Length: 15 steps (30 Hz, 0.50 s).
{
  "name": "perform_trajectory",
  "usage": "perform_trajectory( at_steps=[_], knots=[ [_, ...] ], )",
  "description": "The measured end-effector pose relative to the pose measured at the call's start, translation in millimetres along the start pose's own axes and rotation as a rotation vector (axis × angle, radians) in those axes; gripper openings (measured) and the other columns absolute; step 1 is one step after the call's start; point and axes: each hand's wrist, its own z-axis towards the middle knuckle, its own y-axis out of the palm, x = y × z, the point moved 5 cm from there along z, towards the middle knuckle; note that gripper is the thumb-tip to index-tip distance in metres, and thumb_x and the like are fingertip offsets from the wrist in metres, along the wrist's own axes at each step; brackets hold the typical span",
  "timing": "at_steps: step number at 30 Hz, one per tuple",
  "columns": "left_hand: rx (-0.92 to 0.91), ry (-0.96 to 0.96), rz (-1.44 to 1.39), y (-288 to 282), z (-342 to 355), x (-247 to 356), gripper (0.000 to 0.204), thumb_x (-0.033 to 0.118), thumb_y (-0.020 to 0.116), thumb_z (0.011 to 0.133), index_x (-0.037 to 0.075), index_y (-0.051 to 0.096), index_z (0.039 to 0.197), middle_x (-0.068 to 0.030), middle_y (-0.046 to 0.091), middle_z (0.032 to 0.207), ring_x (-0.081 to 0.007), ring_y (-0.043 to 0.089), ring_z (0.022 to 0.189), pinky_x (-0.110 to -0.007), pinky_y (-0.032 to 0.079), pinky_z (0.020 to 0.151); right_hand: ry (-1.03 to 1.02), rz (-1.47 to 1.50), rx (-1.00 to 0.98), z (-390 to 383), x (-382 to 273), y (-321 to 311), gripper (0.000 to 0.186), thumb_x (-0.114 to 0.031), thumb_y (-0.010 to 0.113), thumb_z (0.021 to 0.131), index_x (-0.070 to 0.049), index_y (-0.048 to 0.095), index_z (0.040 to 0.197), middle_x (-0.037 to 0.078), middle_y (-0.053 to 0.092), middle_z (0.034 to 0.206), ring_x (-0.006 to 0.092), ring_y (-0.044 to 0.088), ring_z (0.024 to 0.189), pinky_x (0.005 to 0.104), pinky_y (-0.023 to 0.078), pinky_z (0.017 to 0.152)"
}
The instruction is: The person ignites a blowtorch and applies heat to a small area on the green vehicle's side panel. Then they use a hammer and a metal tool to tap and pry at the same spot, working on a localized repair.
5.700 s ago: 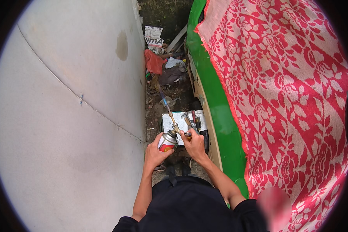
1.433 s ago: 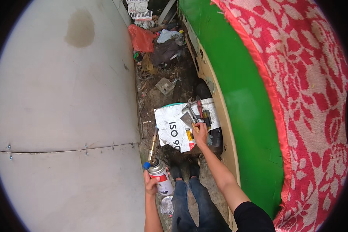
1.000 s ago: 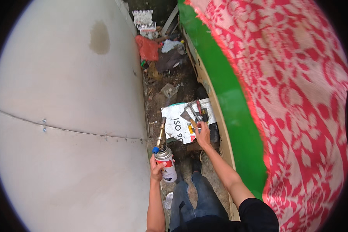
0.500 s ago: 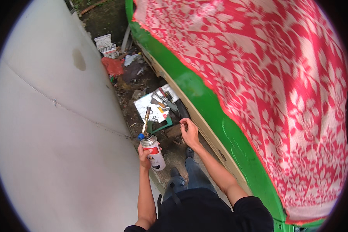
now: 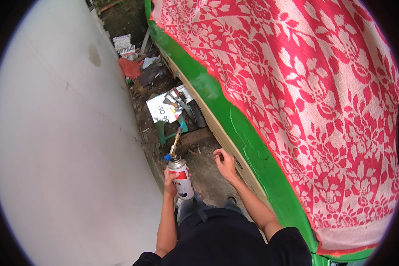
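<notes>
The gas torch point(image 5: 175, 146) is in the left hand point(image 5: 170, 180), whose fingers are clamped around its white-and-red gas canister point(image 5: 185, 189). The canister's long axis runs away from the body, its base nearer the person and leaning a little right; from its top the brass nozzle point(image 5: 177, 136) points forward and slightly right, with a bluish flame at the tip. A blue knob point(image 5: 167, 157) sits on the left side. The right hand point(image 5: 226, 164) is apart from the torch, to its right, fingers loosely bent and seemingly holding nothing, near the cream edge of the green panel point(image 5: 208, 84). The canister is a closed container; its contents cannot be seen. Beyond the nozzle, a white printed board point(image 5: 155, 109) lies on a green stool point(image 5: 162, 134), bearing hand tools point(image 5: 174, 101), with a black tyre point(image 5: 197, 114) just beside.
</notes>
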Motion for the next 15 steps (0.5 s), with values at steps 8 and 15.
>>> perform_trajectory(
  at_steps=[8,15],
  knots=[
    [0.076,-0.007,-0.189,73,-89,-83,0.066,0.028,0.066,0.077,0.004,0.044,0.134,-0.0202,0.067,0.101,-0.0301,0.072,0.081,-0.042,0.061,0.073,-0.128,0.141,-0.022,-56,0,-98,0.011,0.003,0.055,0.097,0.002,0.064,0.102,0.005,0.066,0.082,0.0107,0.064,0.073,0.0259,0.054,0.064],
    [0.124,-0.032,-0.129,124,-129,-117,0.065,0.037,0.072,0.092,0.014,0.032,0.137,-0.0164,0.063,0.102,-0.0272,0.069,0.088,-0.042,0.063,0.071,-0.168,0.143,0.030,-69,-6,-169,0.011,0.004,0.055,0.096,0.002,0.064,0.102,0.006,0.067,0.082,0.0114,0.064,0.071,0.0267,0.054,0.063]
  ],
)
